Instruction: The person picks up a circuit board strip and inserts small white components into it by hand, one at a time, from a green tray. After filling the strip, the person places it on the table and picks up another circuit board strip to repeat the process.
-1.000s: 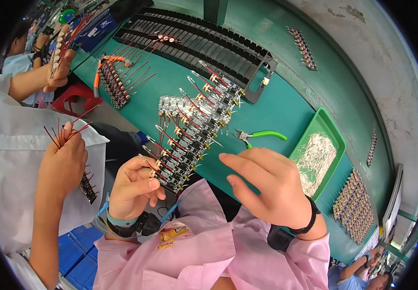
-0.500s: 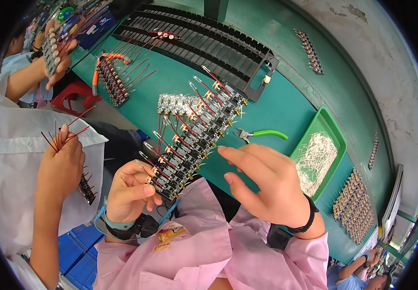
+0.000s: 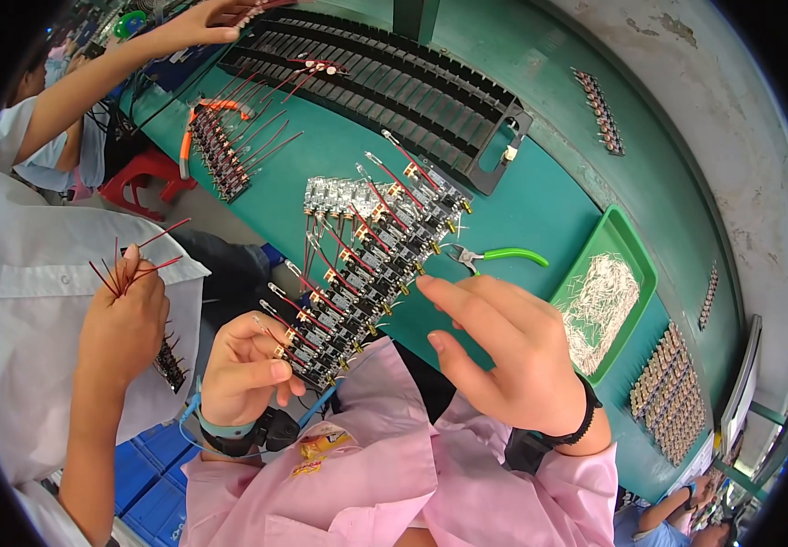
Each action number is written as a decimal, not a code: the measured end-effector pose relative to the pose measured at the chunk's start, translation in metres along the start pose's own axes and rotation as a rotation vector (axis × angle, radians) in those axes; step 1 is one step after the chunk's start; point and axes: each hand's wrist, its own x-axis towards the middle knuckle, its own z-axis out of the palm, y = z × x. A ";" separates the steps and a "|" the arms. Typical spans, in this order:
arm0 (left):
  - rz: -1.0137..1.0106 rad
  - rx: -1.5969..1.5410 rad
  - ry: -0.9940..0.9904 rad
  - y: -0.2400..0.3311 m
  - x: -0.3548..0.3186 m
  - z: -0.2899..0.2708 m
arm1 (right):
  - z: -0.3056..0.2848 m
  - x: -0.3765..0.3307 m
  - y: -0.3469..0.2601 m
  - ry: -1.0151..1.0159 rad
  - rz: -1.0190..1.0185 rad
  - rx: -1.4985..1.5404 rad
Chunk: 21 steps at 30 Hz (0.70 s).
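Observation:
My left hand is closed on the lower end of a long circuit board panel. The panel slants up and to the right, with red wires and small clear-tipped parts along its left side and thin pale leads along its right edge. My right hand is open, its index fingertip at the leads on the panel's right edge and its thumb apart. Whether that fingertip touches a lead I cannot tell. Beyond the fingers lie cutting pliers with green handles. Behind the held panel, another board panel lies on the table.
On the right stands a green tray of thin white pieces, beside a block of boards. A black slotted rack spans the back. Orange-handled pliers and a wired panel lie left. A co-worker's hand holds red wires.
The co-worker's raised arm has stretched toward the rack. My right hand has barely moved at the panel's edge, and the left keeps its hold. The whole view has shifted slightly.

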 end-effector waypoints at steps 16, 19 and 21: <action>0.011 -0.011 -0.003 0.005 -0.004 0.000 | -0.008 0.009 -0.014 -0.151 0.024 -0.081; 0.010 -0.020 0.012 0.007 -0.006 -0.003 | -0.006 0.014 -0.018 -0.167 0.011 -0.103; 0.020 -0.024 0.029 0.004 -0.007 -0.006 | -0.006 0.017 -0.019 -0.176 -0.001 -0.115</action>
